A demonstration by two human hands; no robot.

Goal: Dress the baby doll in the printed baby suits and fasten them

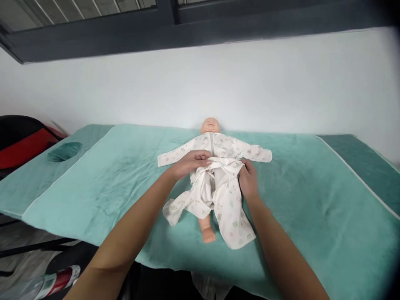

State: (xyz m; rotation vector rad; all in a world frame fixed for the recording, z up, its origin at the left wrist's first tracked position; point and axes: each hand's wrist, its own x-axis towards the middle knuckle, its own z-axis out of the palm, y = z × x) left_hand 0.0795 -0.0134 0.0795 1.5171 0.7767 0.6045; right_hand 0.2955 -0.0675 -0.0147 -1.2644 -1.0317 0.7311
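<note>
A baby doll [210, 124] lies on its back on a green-covered bed, its head toward the wall. It wears a white patterned baby top [223, 143] with the sleeves spread to both sides. Over its lower body are white patterned baby pants [233, 212]; one bare foot shows below them, and the other leg is hidden. My left hand [192, 162] pinches the waistband from the left with thumb and fingers. On the right, my right hand [249, 178] is closed on the waistband's other end.
The green bed cover [312, 200] stretches to both sides, with a round hole [64, 151] at the far left. A white wall [200, 87] rises behind, under a dark window frame [125, 35]. A plastic bottle [59, 281] is at lower left, and a red and black chair [25, 146] stands at left.
</note>
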